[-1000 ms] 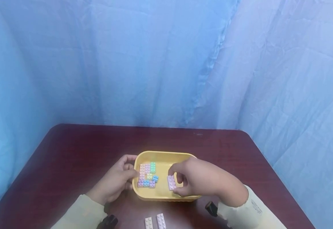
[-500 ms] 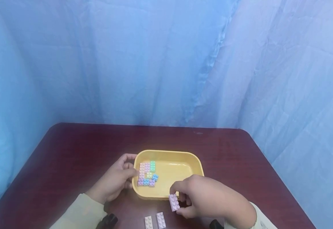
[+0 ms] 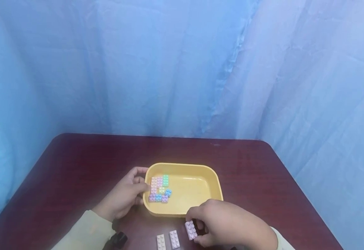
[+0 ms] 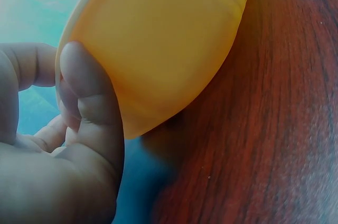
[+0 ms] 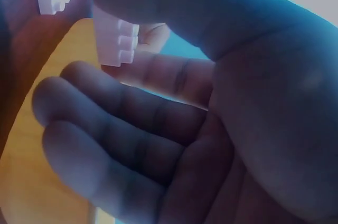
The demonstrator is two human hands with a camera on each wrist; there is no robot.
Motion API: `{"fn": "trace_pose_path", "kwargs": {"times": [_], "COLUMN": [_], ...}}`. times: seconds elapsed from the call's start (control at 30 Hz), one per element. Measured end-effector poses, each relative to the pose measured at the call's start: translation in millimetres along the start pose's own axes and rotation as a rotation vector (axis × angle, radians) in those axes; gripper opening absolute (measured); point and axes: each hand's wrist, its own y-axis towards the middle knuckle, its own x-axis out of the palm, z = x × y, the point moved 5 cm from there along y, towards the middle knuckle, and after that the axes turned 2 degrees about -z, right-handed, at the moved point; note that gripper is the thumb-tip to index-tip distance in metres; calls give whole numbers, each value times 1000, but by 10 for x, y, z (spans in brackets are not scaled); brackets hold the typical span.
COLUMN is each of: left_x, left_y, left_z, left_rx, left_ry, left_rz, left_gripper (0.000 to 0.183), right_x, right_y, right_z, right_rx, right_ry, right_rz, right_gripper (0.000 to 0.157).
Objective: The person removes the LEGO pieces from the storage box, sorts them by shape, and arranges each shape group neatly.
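My left hand [image 3: 127,192] grips the left rim of a yellow plastic tub [image 3: 185,212], thumb on the near side of the wall in the left wrist view. Inside the tub's left end lie several small pastel building bricks [image 3: 154,189], among them a green brick [image 3: 166,180] and a blue one. Between thumb and index finger my right hand [image 3: 225,222] pinches a pale pink building brick [image 3: 191,230], just outside the tub's front right edge. Its other fingers show loosely bent in the right wrist view.
Two more bricks lie on the table in front of the tub: a lilac brick [image 3: 174,239] and a cream brick [image 3: 161,242]. The dark red wooden table [image 3: 91,159] ends at a blue curtain [image 3: 156,69] behind.
My right hand has brought the pale pink brick out of the tub, toward me, to beside the two bricks in front. My left hand still holds the rim.
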Motion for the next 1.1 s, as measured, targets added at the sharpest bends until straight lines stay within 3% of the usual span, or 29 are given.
{"fn": "trace_pose_path", "kwargs": {"times": [0.27, 0.63, 0.9, 1.1], "left_x": [1, -1, -3, 5], "left_y": [7, -5, -5, -9], "left_z": [-10, 20, 35, 23], "left_rx": [-7, -4, -1, 1], "left_ry": [-4, -8, -12, -3], "left_rz": [-1, -6, -16, -18], "left_gripper": [71, 72, 72, 73], "right_x": [81, 243, 350, 410], "right_y": [-38, 40, 150, 187], "right_z": [-27, -114, -72, -92], "right_rx": [58, 102, 157, 143], "right_ry": [-51, -347, -372, -425], "right_rz": [-18, -36, -49, -45], "right_gripper": [24, 29, 29, 26]}}
